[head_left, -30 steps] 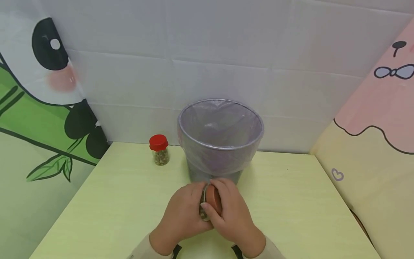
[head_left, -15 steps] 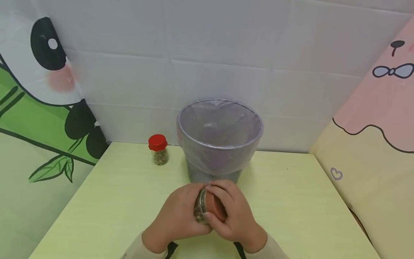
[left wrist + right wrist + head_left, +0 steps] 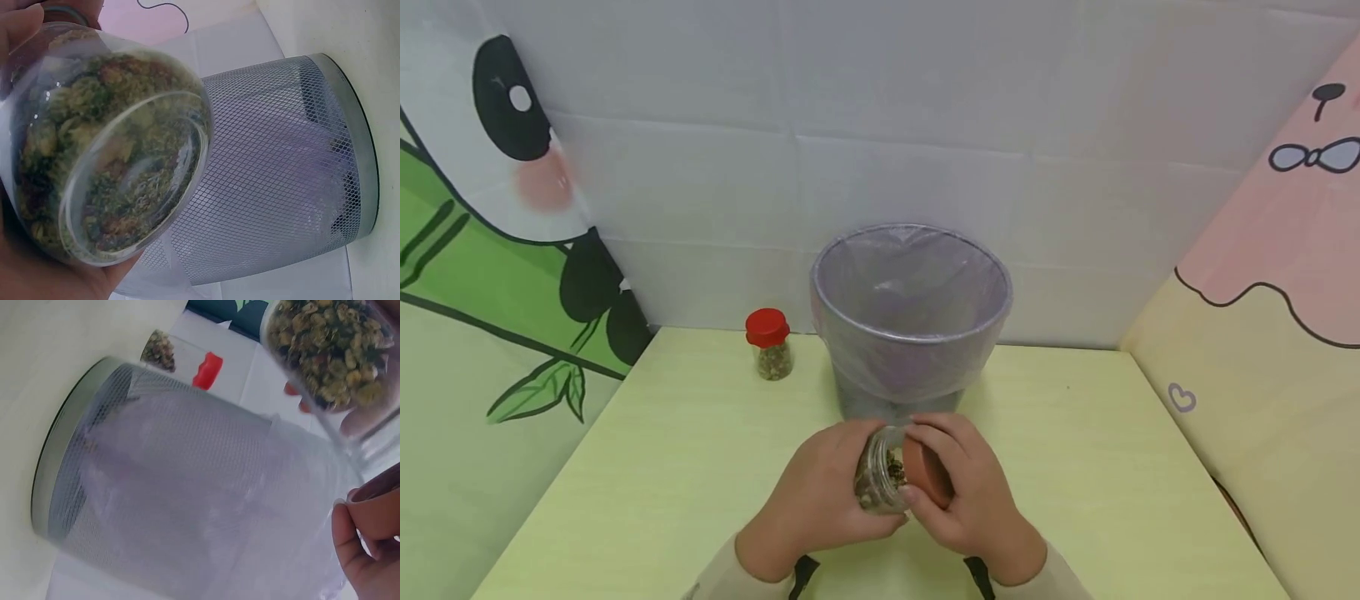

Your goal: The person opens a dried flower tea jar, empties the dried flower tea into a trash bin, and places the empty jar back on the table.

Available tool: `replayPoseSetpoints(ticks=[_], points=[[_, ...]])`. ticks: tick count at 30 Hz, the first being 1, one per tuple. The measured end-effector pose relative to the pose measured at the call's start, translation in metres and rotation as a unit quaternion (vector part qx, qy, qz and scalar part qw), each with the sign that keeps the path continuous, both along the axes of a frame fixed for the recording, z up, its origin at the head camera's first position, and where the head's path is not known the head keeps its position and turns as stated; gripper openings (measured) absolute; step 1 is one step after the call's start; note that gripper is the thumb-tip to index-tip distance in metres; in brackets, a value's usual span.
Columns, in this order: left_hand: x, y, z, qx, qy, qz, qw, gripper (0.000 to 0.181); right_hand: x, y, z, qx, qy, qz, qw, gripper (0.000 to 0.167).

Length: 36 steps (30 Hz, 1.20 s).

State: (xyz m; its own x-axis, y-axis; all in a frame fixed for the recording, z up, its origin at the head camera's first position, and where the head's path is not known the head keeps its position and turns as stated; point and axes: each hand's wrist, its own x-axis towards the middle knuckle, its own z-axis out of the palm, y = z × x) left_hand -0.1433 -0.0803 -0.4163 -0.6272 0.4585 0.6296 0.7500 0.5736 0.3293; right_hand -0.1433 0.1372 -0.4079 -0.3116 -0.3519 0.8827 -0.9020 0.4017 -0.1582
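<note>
My left hand (image 3: pixel 823 487) grips a clear jar (image 3: pixel 125 144) of dried flowers or herbs, tilted with its mouth toward the right. In my right hand (image 3: pixel 973 492) is a brown-orange lid (image 3: pixel 927 472), pinched between thumb and fingers. The lid stands just off the jar's mouth, and dried yellowish contents (image 3: pixel 896 468) show inside the rim. Both hands are in front of a mesh trash can (image 3: pixel 910 367) lined with a translucent purplish bag. In the right wrist view the lid (image 3: pixel 380 512) is apart from the jar (image 3: pixel 331 353).
A small jar with a red lid (image 3: pixel 767 343) stands upright on the pale yellow table (image 3: pixel 700 467), left of the trash can. A white sheet (image 3: pixel 700 150) hangs behind. Cartoon-printed panels (image 3: pixel 1262 333) flank the table.
The brown-orange lid has come off the jar and moved right with my right hand. A gap now shows the jar's threaded mouth and contents. My left hand keeps its grip.
</note>
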Motion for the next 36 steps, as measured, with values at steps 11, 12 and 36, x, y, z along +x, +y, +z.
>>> replayPoseSetpoints(ticks=[11, 12, 36], points=[[-0.001, -0.01, 0.009, 0.015, -0.037, 0.029, 0.9988, 0.093, -0.013, 0.044, 0.002, 0.093, -0.02, -0.051, 0.9941, 0.051], [-0.001, -0.011, 0.009, 0.015, -0.037, 0.032, 0.9987, 0.093, -0.014, 0.047, 0.001, 0.11, -0.021, -0.053, 0.9923, 0.051], [-0.002, -0.005, 0.006, 0.015, -0.035, 0.019, 0.9991, 0.095, -0.08, 0.119, -0.049, 0.28, -0.117, -0.222, 0.9266, 0.043]])
